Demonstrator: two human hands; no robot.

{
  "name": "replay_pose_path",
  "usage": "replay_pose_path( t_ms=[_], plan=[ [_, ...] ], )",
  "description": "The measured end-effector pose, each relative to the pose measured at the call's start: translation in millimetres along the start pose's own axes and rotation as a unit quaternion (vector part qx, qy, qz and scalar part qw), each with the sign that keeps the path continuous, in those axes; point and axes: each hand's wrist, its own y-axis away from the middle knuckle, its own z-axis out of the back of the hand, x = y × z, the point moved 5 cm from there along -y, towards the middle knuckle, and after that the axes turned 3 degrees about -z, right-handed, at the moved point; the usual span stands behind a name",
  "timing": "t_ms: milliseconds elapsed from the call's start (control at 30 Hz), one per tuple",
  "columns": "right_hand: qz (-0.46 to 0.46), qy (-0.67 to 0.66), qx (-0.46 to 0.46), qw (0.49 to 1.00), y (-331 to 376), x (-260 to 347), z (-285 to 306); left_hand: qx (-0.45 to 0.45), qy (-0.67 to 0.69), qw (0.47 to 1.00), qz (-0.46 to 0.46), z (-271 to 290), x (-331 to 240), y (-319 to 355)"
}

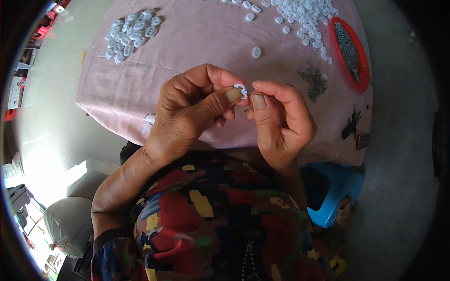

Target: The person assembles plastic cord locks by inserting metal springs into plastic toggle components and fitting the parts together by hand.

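A small white oval plastic piece with two holes (242, 87) is pinched between the thumb and forefinger of my left hand (180, 110). Just right of it, my right hand (283, 124) has its fingers curled, thumb and forefinger close together near the piece's edge. Whatever those right fingertips hold is too small to make out. Both hands are above the near part of a table with a pink cloth (197, 44). One loose white oval piece (256, 52) lies on the cloth beyond them.
White oval pieces form a heap (131, 35) at far left and a larger spread (304, 14) at far right. A red bowl (364, 84) of small metal bits stands by the right edge. More metal bits (314, 84) lie nearby. A blue stool (344, 180) is below right.
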Motion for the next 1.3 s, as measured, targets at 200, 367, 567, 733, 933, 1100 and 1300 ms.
replay_pose_path(
  t_ms=[200, 367, 567, 733, 933, 1100, 1300],
  plan=[
    [0.009, 0.111, -0.036, 0.993, -14, -23, 19, -0.039, 0.008, 0.999, 0.0, 20, 9, -11],
    [-0.013, 0.264, 0.071, 0.962, -17, -30, 15, -0.087, 0.038, 0.995, 0.018, 30, 7, -12],
    [0.068, 0.353, 0.115, 0.926, -16, -28, 6, -0.026, -0.125, 0.991, 0.031, 22, 9, -8],
    [0.058, 0.426, 0.031, 0.902, -25, -32, 69, 0.023, -0.247, 0.968, -0.042, 15, 12, -6],
    [-0.006, 0.544, -0.035, 0.838, -37, -43, 144, -0.006, -0.165, 0.986, 0.018, 16, 11, -8],
    [0.002, 0.496, -0.004, 0.868, -48, -45, 136, -0.043, -0.107, 0.988, 0.104, 17, 10, -6],
    [0.015, 0.531, 0.022, 0.847, -50, -54, 131, -0.008, -0.002, 0.995, 0.104, 3, 11, -11]
  ],
)
